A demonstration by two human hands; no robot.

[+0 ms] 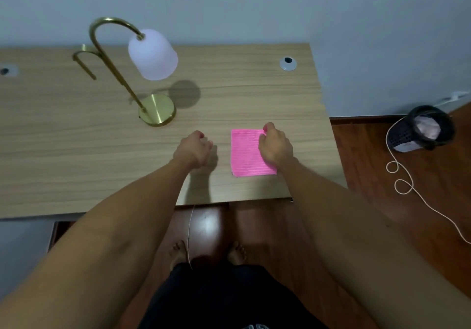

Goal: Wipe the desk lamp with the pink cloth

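A desk lamp [119, 73] with a curved brass stem, round brass base and frosted white shade stands on the left middle of the wooden desk [254, 94]. A folded pink cloth [246, 154] lies flat near the desk's front right. My right hand [274, 145] rests on the cloth's right side, fingers curled and pinching its far right corner. My left hand [195, 148] hovers just left of the cloth, fingers loosely curled, holding nothing, below the lamp base.
A cable grommet [288, 63] sits at the desk's back right. The desk's right edge drops to a wooden floor with a dark basket-like object [420, 129] and a white cord [407, 188]. A wall stands close behind the desk.
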